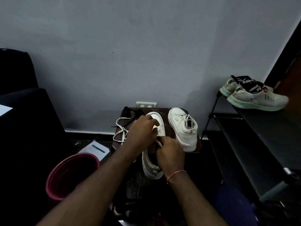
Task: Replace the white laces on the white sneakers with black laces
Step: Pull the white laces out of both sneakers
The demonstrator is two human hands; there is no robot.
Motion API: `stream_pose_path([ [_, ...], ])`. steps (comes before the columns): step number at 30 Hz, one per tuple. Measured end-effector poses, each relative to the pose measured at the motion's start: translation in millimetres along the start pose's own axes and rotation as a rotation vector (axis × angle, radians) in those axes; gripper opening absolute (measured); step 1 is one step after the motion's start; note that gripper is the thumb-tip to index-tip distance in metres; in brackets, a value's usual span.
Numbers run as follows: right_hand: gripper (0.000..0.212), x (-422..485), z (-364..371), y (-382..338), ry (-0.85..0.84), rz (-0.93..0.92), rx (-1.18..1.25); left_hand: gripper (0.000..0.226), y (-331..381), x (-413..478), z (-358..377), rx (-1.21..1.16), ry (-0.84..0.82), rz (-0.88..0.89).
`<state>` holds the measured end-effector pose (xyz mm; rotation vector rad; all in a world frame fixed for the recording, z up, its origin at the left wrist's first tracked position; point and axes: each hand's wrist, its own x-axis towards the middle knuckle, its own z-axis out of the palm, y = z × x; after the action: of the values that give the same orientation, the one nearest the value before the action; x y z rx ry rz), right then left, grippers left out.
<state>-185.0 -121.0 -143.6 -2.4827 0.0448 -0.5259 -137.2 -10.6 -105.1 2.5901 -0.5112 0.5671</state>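
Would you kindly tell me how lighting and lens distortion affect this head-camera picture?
Head view: dim overall, the black laces nearly lost against the dark table; wide-angle bending tilts the shoe rack at right; the toe of the white sneaker catches mild glare.

Loose lace (120, 131) left of near sneaker (156, 121), second sneaker (183, 128) right.

Bare forearms, thin pink-red thread bracelet (176, 174) on right wrist
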Motion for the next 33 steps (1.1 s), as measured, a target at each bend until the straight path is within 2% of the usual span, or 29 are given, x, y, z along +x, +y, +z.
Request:
stream_pose_path([
  [2,0.018,0.4,-2.0,-0.5,-0.024,0.045,0.001,0.031,8.1,17.0,-5.3,0.212,-0.275,0.019],
  [4,0.019,0.9,-4.5,-0.8,-0.049,0.077,-0.003,0.030,15.3,24.7,-6.5,0.403,-0.397,0.082],
  [8,0.018,2.2,-5.6,0.0,-0.048,0.117,0.011,0.024,27.0,28.9,-8.9,0.614,-0.391,0.239],
  [10,0.020,2.0,-6.0,0.8,-0.039,0.122,0.014,0.022,27.2,28.5,-7.2,0.627,-0.389,0.245],
  [12,0.023,0.0,-5.2,1.6,-0.031,0.108,0.036,0.019,19.1,28.5,-2.9,0.510,-0.380,0.183],
  [13,0.023,-0.2,-5.5,2.0,-0.023,0.098,0.046,0.016,14.9,29.8,-0.4,0.386,-0.356,0.095],
  [16,0.024,-0.5,-4.5,4.0,-0.009,0.077,0.011,0.010,0.3,33.5,-4.7,-0.302,-0.155,-0.356],
  [17,0.026,-1.0,-3.8,4.6,-0.012,0.068,-0.009,0.014,-5.0,33.6,-7.2,-0.438,-0.104,-0.474],
  [18,0.027,-1.7,-3.1,4.3,-0.015,0.061,-0.028,0.021,-11.7,34.1,-7.5,-0.493,-0.092,-0.513],
  [19,0.028,-2.3,-3.0,3.5,-0.021,0.057,-0.045,0.025,-14.2,33.5,-9.2,-0.447,-0.106,-0.450],
  [21,0.028,-1.8,-3.7,2.7,-0.031,0.059,-0.049,0.018,-6.8,31.2,-13.2,-0.255,-0.216,-0.209],
  [23,0.023,-0.9,-4.1,2.2,-0.039,0.075,-0.030,0.030,7.8,29.3,-14.7,-0.054,-0.381,-0.011],
  [25,0.020,-1.2,-4.9,1.1,-0.037,0.085,-0.023,0.034,22.1,30.0,-13.0,0.245,-0.489,0.105],
  [27,0.020,-3.3,-7.0,0.0,-0.038,0.086,-0.012,0.025,26.9,32.7,-9.7,0.474,-0.466,0.217],
  [29,0.021,-3.7,-9.2,0.1,-0.043,0.093,0.008,0.021,30.6,34.9,-8.6,0.590,-0.442,0.255],
  [31,0.022,-1.1,-10.7,0.1,-0.051,0.108,0.012,0.022,35.2,34.2,-8.2,0.638,-0.446,0.303],
  [33,0.023,1.0,-11.7,-0.6,-0.063,0.120,0.013,0.020,33.6,32.5,-7.3,0.573,-0.422,0.292],
])
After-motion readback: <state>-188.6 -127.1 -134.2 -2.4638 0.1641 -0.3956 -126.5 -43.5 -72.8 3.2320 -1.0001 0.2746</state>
